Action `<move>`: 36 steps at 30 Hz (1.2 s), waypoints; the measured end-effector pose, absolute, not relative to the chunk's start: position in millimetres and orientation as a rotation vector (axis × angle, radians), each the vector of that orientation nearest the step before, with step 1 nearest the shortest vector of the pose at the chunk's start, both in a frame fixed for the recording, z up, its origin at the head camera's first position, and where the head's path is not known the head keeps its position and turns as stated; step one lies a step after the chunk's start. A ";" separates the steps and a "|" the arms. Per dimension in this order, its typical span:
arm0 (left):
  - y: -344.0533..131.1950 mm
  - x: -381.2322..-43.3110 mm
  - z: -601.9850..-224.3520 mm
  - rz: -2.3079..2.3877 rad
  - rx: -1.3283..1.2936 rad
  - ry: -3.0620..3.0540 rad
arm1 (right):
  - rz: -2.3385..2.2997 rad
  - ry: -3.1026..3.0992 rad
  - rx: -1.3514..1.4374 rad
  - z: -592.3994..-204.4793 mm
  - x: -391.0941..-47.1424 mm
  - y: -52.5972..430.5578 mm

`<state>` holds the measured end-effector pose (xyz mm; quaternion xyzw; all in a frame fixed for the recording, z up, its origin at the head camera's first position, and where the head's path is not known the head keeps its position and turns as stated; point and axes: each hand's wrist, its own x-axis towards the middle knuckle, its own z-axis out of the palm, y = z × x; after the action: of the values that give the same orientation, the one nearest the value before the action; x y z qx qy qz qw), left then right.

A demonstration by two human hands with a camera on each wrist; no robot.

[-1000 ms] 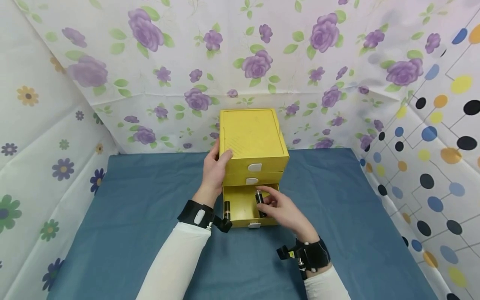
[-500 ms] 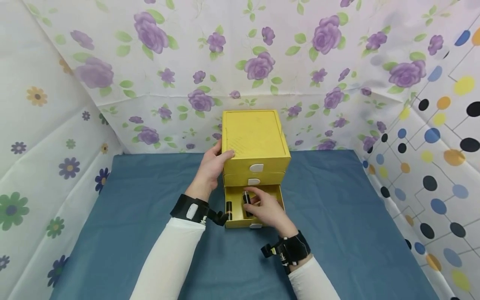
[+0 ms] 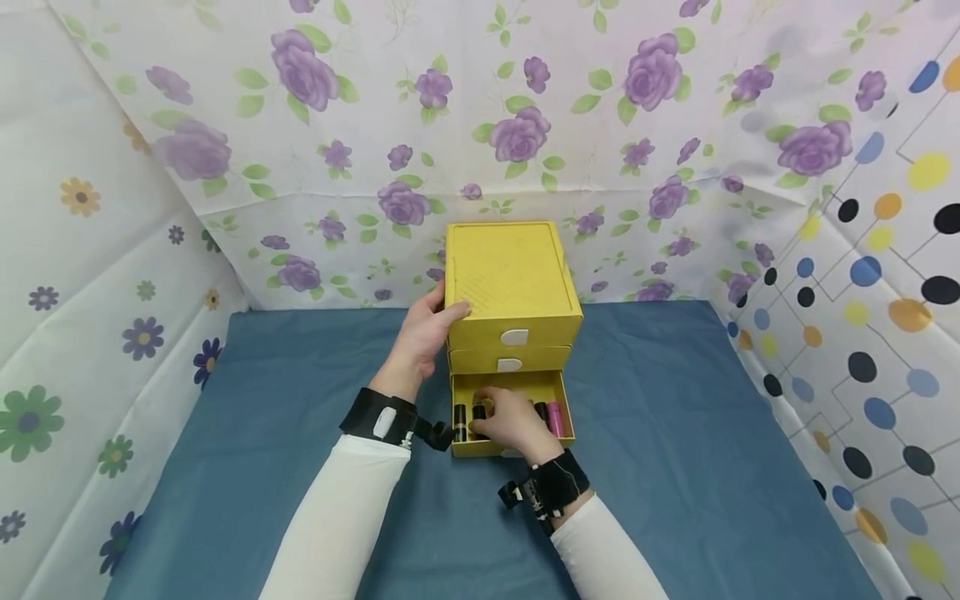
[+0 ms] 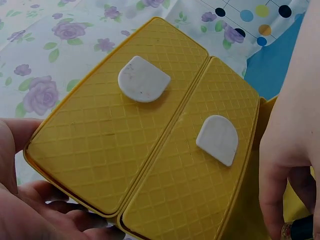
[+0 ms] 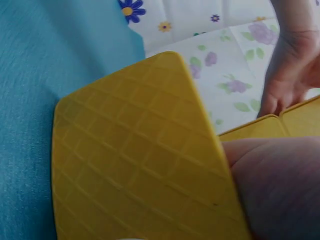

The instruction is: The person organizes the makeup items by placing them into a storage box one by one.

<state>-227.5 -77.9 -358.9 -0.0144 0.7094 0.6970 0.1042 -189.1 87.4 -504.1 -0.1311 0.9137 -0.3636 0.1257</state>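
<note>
A yellow chest of small drawers (image 3: 506,271) stands with its bottom drawer (image 3: 558,385) pulled out. My left hand (image 3: 422,337) grips the chest's left side, the thumb on its top front corner; the left wrist view shows the fingers (image 4: 75,215) along its edge. Inside the drawer, my right hand (image 3: 513,421) pinches a small black tube (image 3: 478,412). In the left wrist view that tube (image 4: 301,228) shows a speckled gold-red end. Another black tube (image 3: 460,421) lies at the drawer's left wall. A pink tube (image 3: 555,419) and a black one (image 3: 542,410) lie to the right.
The two upper drawers are closed and have white tabs (image 3: 514,337) for handles. Blue cloth (image 3: 322,375) covers the table. A flowered sheet (image 3: 337,125) hangs behind the chest, and a dotted sheet (image 3: 862,333) hangs on the right.
My right hand has moved left across the drawer with the black tube and lowered it beside the left one. The pink and black tubes at the right have come into view. My left hand keeps its grip.
</note>
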 end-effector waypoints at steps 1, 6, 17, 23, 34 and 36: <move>-77.9 -227.1 -358.8 2.050 -0.043 2.093 | -1.056 2.658 -0.382 -505.2 -189.3 86.7; -78.7 -227.2 -359.8 2.051 -0.043 2.094 | -1.055 2.625 -0.378 -507.0 -190.2 85.5; -79.5 -228.5 -362.4 2.082 -0.029 2.083 | -1.104 2.578 -0.345 -507.1 -188.8 86.4; -79.6 -229.0 -362.8 2.085 -0.026 2.082 | -1.110 2.577 -0.337 -507.3 -189.0 86.4; -80.4 -227.5 -363.1 2.086 -0.007 2.086 | -1.113 2.847 -0.383 -495.3 -175.0 91.5; -80.9 -229.3 -365.7 2.086 0.001 2.092 | -1.162 2.923 -0.378 -494.0 -169.4 96.3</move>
<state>-229.3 -80.9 -365.7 0.0002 0.7050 0.7030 0.0934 -169.4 96.3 -494.0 -0.1194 0.9225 -0.3668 -0.0135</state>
